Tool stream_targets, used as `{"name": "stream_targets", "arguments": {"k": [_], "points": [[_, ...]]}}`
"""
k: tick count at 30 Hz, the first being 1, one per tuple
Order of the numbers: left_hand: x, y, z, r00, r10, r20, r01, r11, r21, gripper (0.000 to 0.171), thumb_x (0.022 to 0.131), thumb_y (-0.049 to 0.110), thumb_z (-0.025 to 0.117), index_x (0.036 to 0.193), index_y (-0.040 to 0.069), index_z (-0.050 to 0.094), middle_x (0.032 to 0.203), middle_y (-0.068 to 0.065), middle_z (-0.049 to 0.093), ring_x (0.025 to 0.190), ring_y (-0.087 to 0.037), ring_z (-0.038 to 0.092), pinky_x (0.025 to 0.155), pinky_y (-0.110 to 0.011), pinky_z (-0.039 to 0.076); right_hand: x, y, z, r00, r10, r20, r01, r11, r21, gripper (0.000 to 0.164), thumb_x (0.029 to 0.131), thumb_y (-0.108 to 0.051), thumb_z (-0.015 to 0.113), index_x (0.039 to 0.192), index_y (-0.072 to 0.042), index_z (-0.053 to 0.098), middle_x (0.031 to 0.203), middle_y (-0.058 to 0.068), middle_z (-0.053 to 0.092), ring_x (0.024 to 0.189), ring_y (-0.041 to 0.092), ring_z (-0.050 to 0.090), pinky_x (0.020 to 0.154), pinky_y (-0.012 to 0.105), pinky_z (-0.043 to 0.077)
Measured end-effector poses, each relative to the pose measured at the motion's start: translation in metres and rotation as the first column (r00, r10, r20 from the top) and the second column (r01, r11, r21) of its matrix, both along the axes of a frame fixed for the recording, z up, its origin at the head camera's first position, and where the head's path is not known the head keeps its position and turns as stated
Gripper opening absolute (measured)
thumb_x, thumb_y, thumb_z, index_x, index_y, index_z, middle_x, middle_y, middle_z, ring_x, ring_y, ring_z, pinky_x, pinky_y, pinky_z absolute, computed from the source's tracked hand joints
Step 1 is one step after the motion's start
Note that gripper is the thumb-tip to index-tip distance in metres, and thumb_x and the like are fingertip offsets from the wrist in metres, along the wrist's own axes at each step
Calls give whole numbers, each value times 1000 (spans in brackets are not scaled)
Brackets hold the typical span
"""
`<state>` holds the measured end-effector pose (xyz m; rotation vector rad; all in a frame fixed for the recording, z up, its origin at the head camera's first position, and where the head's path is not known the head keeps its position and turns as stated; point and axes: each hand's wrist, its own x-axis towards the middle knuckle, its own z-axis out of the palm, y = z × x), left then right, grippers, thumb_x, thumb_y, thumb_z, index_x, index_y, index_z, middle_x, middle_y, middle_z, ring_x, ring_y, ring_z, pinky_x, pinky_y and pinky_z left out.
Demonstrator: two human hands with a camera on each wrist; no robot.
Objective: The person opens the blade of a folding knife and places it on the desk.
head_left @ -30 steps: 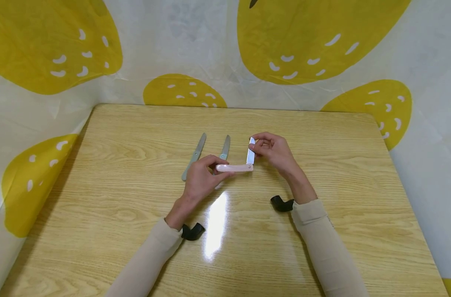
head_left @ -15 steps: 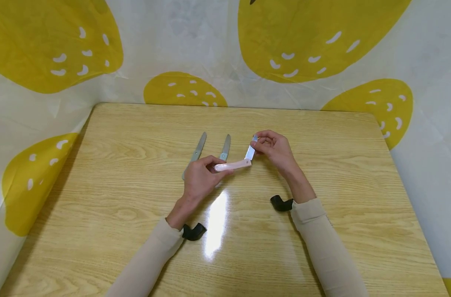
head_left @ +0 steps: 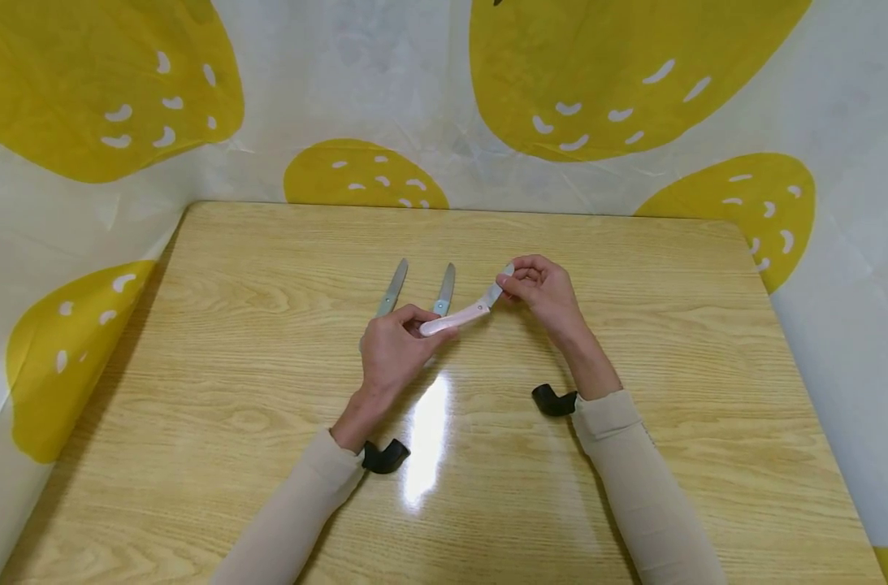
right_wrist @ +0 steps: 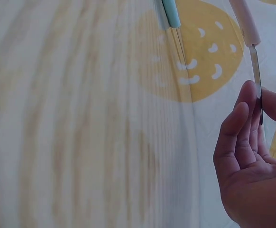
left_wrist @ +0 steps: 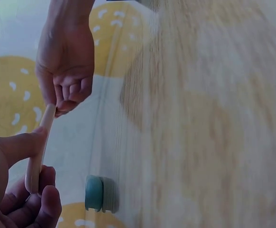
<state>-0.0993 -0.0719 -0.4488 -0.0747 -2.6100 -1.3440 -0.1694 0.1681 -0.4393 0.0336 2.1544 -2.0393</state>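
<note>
A folding knife with a pink handle (head_left: 454,319) is held above the table in the head view. My left hand (head_left: 392,349) grips the handle between thumb and fingers, as the left wrist view also shows. At the other end, my right hand (head_left: 547,296) pinches the silver blade (right_wrist: 257,69) near its tip. Blade and handle stand almost in line, with a slight bend at the pivot. Beyond my left hand lie two more knives with blades out: a grey-green one (head_left: 388,304) and a light-blue one (head_left: 445,291). That hand partly covers both their handles.
The wooden table (head_left: 670,325) has a glossy light reflection in front of my hands. A white cloth (head_left: 385,73) printed with yellow fruit shapes hangs behind it and along its sides. Black curved pieces (head_left: 553,400) stick out at both wrists.
My right hand has swung the blade outward, away from a right angle to nearly straight with the handle. The handle has tilted up toward the right. The two lying knives stay put.
</note>
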Motion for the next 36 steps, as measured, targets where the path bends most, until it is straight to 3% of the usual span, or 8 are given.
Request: {"name": "stream_targets", "arguments": {"k": [12,17,22,28,36], "points": [[1,5,-1,999,41,7,-41,999,-5,31,77,40,93,86,13,80,70,-2,75,53,-8,59,47,-24,42,1,1,-1,999,-24,23,25,999,-25,24,98,-8,72,114,-4,53,90,-4,64,75,9,72,72,22,58],[2,6,-1,1000,14,12,-14,1000,27,31,79,37,92,87,11,78,70,-3,74,53,-7,58,46,-22,42,1,2,-1,999,-26,28,27,999,-35,25,98,-7,71,114,-4,52,89,-4,65,74,11,72,73,23,59],[3,8,-1,999,-33,16,32,998,56,28,83,31,90,91,9,75,73,-4,71,57,-9,57,49,-20,43,0,3,0,1000,-14,21,15,998,-67,25,99,-7,70,116,-4,52,86,-4,70,73,13,74,75,26,62],[6,12,2,992,-122,31,122,992,14,28,85,25,88,103,8,74,78,-5,71,63,-10,61,56,-19,46,-3,5,2,1000,-27,8,28,998,-63,28,99,-6,69,119,0,51,85,-6,73,71,12,73,74,26,62],[13,21,7,949,-266,168,271,963,-5,39,88,19,85,123,16,68,91,3,74,69,-6,61,59,-22,48,-7,9,4,998,-67,-7,66,996,-62,43,98,-2,69,133,9,47,85,-7,67,70,6,70,70,21,60]]}}
